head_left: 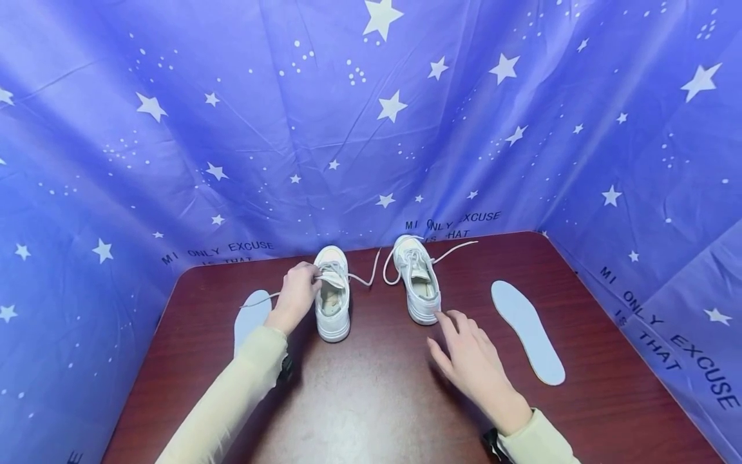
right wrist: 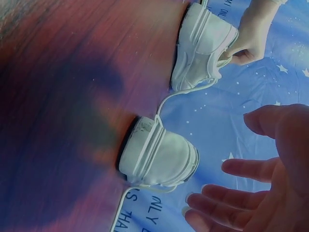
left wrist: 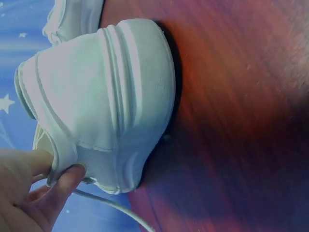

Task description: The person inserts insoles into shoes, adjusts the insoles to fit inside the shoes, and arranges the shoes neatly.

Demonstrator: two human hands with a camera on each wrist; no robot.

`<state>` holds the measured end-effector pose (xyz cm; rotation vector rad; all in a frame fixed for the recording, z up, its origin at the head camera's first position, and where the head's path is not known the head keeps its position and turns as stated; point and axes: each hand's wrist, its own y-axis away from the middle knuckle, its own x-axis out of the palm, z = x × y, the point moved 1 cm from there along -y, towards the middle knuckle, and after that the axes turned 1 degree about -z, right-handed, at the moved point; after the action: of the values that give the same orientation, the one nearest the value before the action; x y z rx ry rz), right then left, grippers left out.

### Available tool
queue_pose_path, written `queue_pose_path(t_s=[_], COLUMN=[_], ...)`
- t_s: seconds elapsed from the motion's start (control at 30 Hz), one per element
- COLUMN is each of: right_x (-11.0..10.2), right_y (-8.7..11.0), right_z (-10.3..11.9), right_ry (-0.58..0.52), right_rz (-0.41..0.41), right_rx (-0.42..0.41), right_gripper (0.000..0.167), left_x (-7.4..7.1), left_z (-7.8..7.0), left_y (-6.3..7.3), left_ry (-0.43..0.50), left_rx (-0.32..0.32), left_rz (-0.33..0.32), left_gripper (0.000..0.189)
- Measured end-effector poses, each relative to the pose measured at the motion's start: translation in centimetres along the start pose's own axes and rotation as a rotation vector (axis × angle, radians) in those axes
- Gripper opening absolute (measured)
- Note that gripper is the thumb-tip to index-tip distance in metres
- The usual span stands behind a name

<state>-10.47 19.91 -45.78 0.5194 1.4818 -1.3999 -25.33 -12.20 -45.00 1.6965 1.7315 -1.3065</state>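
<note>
Two white lace-up sneakers stand on the table, toes pointing away. My left hand [head_left: 297, 295] pinches the upper edge of the left sneaker [head_left: 334, 330] beside its opening. In the left wrist view the thumb and a finger of that hand [left wrist: 29, 191] hold the rim of this sneaker [left wrist: 79, 92]. Fingers spread, my right hand [head_left: 474, 357] hovers just behind the heel of the right sneaker [head_left: 422, 310]. The right wrist view shows the right hand [right wrist: 265, 188] holding nothing, apart from the right sneaker [right wrist: 164, 157]. Both sneakers have loose laces.
A pale insole [head_left: 249, 322] lies left of the left forearm, partly hidden by it. Another insole [head_left: 527, 332] lies at the right. The dark red table [head_left: 359, 412] is backed by a blue star-printed curtain [head_left: 324, 116] on three sides.
</note>
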Motion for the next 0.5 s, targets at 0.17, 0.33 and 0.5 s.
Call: queue_pose_path(t_s=[0.17, 0.33, 0.5], right_x=[-0.1, 0.0, 0.2], right_y=[0.4, 0.5, 0.4], right_z=[-0.4, -0.6, -0.6], right_ry=[0.004, 0.010, 0.008], right_rz=[0.009, 0.025, 0.046], right_rx=[0.009, 0.036, 0.054], right_gripper=[0.050, 0.049, 0.049], left_x=[0.3, 0.4, 0.3], left_z=[-1.0, -2.0, -3.3], left_y=[1.5, 3.4, 5.4], left_ry=[0.034, 0.085, 0.107], left_rx=[-0.007, -0.013, -0.019], left_rz=[-0.037, -0.057, -0.058], left_gripper=[0.005, 0.005, 0.007])
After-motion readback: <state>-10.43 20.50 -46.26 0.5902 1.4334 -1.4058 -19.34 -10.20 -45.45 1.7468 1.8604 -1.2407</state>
